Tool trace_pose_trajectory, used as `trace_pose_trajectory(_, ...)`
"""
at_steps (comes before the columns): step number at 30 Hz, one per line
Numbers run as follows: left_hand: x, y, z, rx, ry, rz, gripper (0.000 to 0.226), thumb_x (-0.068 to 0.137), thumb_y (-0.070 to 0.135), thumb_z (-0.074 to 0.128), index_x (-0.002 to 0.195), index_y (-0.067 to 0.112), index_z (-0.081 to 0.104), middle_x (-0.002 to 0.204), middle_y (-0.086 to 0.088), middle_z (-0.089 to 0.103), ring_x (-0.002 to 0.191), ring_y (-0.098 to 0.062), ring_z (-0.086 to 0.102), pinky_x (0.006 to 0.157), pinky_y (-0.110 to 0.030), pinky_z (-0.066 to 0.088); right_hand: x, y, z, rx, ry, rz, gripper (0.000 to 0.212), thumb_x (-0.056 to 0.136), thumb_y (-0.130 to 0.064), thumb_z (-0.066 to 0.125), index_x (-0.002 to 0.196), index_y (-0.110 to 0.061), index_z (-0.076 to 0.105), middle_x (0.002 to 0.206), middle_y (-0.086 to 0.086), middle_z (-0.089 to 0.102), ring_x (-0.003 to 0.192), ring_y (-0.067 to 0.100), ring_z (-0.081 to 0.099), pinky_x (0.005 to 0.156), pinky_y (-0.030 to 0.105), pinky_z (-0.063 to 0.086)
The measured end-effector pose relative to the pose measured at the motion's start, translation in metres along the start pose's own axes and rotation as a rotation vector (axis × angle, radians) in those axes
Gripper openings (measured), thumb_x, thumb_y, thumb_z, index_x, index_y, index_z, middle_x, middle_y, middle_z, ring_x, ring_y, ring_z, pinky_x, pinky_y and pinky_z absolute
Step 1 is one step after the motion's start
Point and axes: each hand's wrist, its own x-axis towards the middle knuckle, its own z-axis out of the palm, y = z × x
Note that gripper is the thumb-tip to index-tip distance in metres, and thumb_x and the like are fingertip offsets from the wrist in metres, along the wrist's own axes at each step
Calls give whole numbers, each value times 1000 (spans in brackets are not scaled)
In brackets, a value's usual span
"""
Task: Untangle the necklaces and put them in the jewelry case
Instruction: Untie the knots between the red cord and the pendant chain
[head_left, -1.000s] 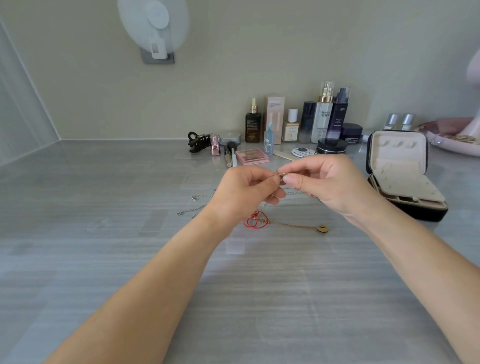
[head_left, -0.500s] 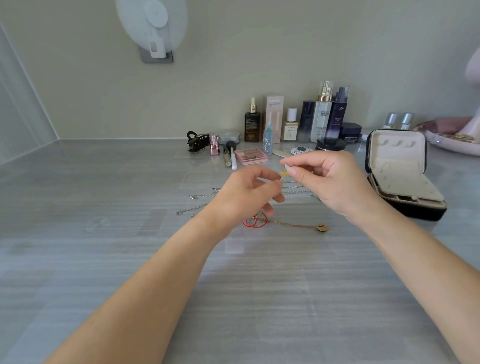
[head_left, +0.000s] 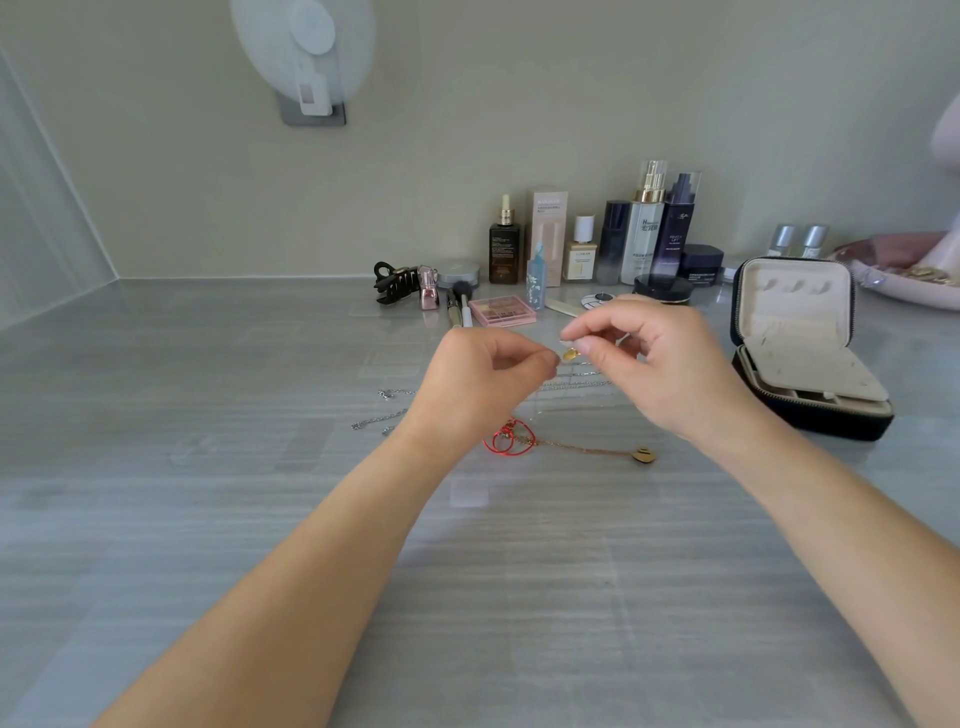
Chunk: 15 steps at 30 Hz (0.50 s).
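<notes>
Just above the centre of the frame, the right hand (head_left: 670, 364) pinches thumb to forefinger on a fine gold necklace (head_left: 570, 355), whose small gold charm hangs just below the fingertips. The left hand (head_left: 483, 374), close on its left, has curled fingers with thumb against forefinger. It seems to pinch the same chain, though the strand there is too fine to see.

Below the hands, on the grey streaked tabletop (head_left: 208, 519), a red cord loop (head_left: 509, 439) touches a gold chain with a heart-shaped pendant (head_left: 644, 455). Silver chains (head_left: 379, 421) trail off left of centre. The open dark jewelry case with cream lining (head_left: 831, 423) sits at the right, well apart from the tangle.

These chains are probably almost weightless, limp and slippery, and likely to kink or snap if tugged. The surest holds look to be the charm or clasp, or fingertip pads placed right beside a knot, easing loops open rather than pulling the ends
</notes>
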Motion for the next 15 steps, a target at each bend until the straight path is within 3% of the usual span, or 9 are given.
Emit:
trace_pose_trajectory(4, 1, 2, 1, -117, -29, -177, 28, 90, 19, 51, 63, 22, 58, 88, -5, 72, 81, -12, 62, 75, -27, 46, 1, -1, 0, 44, -19, 53, 34, 86, -8, 60, 78, -41, 60, 76, -17, 62, 66, 6, 55, 62, 15, 44)
trace_pose_trajectory(7, 5, 2, -4, -333, -18, -335, 31, 90, 22, 44, 59, 18, 45, 74, 3, 70, 77, -14, 62, 74, -31, 43, 3, 0, -3, 112, -14, 148, 31, 87, -4, 58, 78, -33, 61, 75, -11, 61, 67, 2, 54, 63, 8, 43)
trace_pose_trajectory(12, 11, -3, -18, -466, 68, -380, 35, 90, 26, 46, 56, 17, 44, 51, 4, 59, 55, -15, 59, 51, -20, 38, 3, 5, -5, 19, -82, 293, 19, 88, -4, 56, 88, -20, 66, 85, -1, 65, 75, 10, 57, 68, 13, 45)
trace_pose_trajectory(15, 12, -7, -21, -381, 39, -414, 30, 88, 27, 50, 59, 17, 54, 50, 5, 55, 48, -13, 55, 56, -25, 36, 3, 8, -7, -61, -129, 389, 23, 88, -4, 54, 84, -22, 67, 80, -3, 64, 73, 11, 56, 68, 21, 45)
